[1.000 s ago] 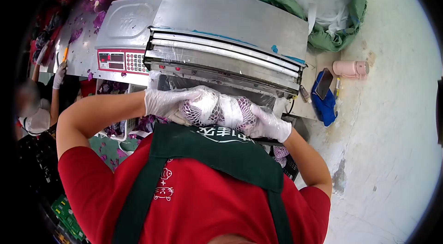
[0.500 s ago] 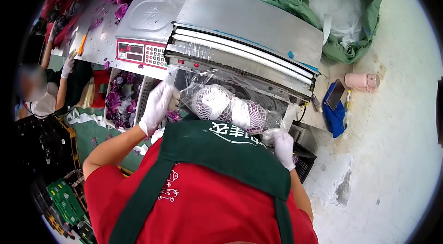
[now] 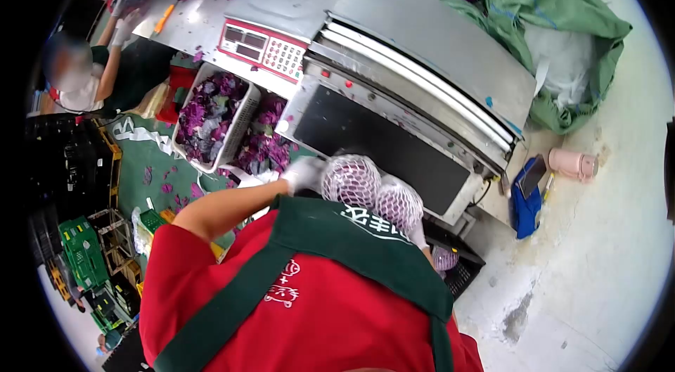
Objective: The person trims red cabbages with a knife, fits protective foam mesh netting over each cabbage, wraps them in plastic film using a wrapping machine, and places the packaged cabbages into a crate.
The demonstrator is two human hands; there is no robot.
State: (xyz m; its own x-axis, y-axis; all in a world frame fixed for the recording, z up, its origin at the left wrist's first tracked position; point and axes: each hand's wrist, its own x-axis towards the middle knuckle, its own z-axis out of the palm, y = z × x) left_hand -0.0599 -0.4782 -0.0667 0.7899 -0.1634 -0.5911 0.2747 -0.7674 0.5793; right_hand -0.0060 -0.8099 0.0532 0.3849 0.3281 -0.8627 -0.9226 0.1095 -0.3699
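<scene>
Two purple cabbages in white foam netting [image 3: 351, 181] are held side by side against the front of my green apron, before the wrapping machine [image 3: 380, 140]. My left hand [image 3: 304, 174], in a white glove and blurred, is at the left side of the bundle; its fingers are too smeared to read. Of my right hand [image 3: 418, 234] only a gloved part shows at the lower right of the bundle, and the fingers are hidden behind the cabbages. The black plate of the machine shows bare behind them.
A scale [image 3: 264, 48] adjoins the machine. A white basket [image 3: 235, 122] of purple leaves stands left. A black crate [image 3: 467, 270] is low right. A pink bottle [image 3: 573, 164] and blue cloth [image 3: 524, 207] lie right. A co-worker [image 3: 88, 73] is at far left.
The netted cabbages have moved off the machine's front toward my body. My left hand has come from the loose film to the bundle's side, and my right hand has gone mostly behind the bundle.
</scene>
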